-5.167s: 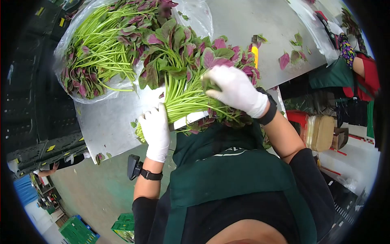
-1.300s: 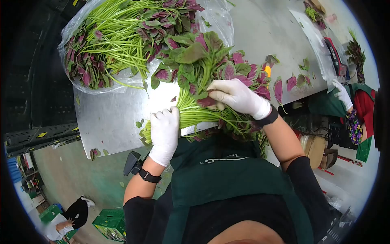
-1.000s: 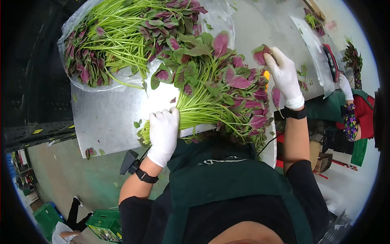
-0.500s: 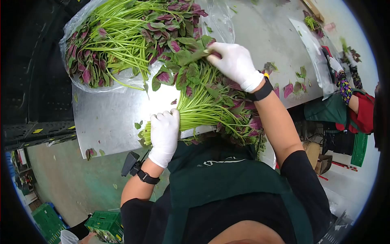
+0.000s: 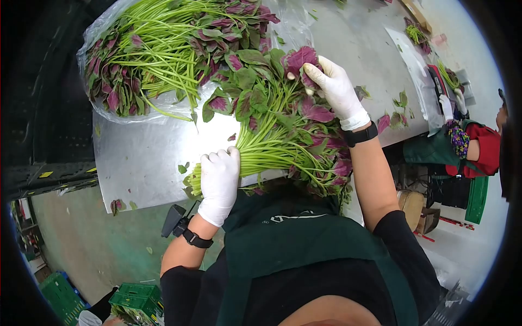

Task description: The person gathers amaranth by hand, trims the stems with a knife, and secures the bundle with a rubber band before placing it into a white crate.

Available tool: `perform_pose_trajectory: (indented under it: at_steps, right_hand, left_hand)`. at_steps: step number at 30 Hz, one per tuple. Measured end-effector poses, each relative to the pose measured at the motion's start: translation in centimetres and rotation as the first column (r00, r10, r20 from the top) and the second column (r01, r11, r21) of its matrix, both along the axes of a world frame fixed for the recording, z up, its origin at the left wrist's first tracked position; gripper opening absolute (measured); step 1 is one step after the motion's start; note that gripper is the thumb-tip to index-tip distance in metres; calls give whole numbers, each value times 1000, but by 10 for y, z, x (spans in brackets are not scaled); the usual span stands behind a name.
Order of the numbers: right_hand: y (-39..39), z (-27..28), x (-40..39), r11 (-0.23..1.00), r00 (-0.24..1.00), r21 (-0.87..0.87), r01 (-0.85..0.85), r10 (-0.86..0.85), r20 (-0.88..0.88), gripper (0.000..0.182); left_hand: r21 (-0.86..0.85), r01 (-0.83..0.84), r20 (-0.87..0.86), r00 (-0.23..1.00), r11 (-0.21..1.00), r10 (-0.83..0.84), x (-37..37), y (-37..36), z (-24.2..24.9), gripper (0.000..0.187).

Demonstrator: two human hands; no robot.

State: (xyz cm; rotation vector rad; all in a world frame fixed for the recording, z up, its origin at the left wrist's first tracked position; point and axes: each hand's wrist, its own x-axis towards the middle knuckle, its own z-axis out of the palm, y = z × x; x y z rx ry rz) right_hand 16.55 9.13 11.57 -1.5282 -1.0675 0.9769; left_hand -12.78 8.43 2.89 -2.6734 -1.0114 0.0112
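My left hand (image 5: 219, 176), in a white glove, is closed round the stem ends of a bunch of leafy greens (image 5: 272, 149) with green and purple leaves. The bunch fans out to the right over the front edge of the metal table (image 5: 136, 163). At its upper right, my right hand (image 5: 333, 87), also gloved, pinches a purple leaf (image 5: 300, 62) between thumb and fingers. A larger heap of the same greens (image 5: 163, 54) lies on a clear plastic bag (image 5: 95, 41) at the upper left.
Loose leaves (image 5: 399, 111) lie on the table at the right. Beyond them, a co-worker (image 5: 481, 149) in white gloves handles greens near a plastic sheet (image 5: 416, 70). A green crate (image 5: 136, 299) stands at the lower left, and black crates (image 5: 49, 108) line the left side.
My right hand has moved slightly right and turned, and a purple leaf now shows at its fingers. My left hand keeps its hold. The co-worker's hands have moved closer to the greens there.
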Motion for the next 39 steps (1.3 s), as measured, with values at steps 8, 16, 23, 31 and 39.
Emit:
perform_pose_trajectory:
  at_steps: [8,16,23,31,39]
  right_hand:
    - [-14,-27,32,984,993,-180,9,-30,-111,16]
    - [-67,-43,73,971,966,-141,193,-213,-146,7]
    - [-93,-16,92,921,926,-117,371,-377,-31,9]
    - [-253,-1,161,873,887,-286,396,-444,-127,37]
    - [-426,-75,160,320,710,-775,545,316,630,49]
  left_hand:
    - [1,1,29,1000,1000,-1,0,0,-2,19]
    - [-30,-1,8,1000,1000,2,0,2,-1,20]
    - [17,2,15,1000,1000,-2,-1,0,-3,20]
    - [17,4,-27,1000,1000,-3,0,0,-1,21]
    - [56,34,-44,999,998,-32,0,1,-2,20]
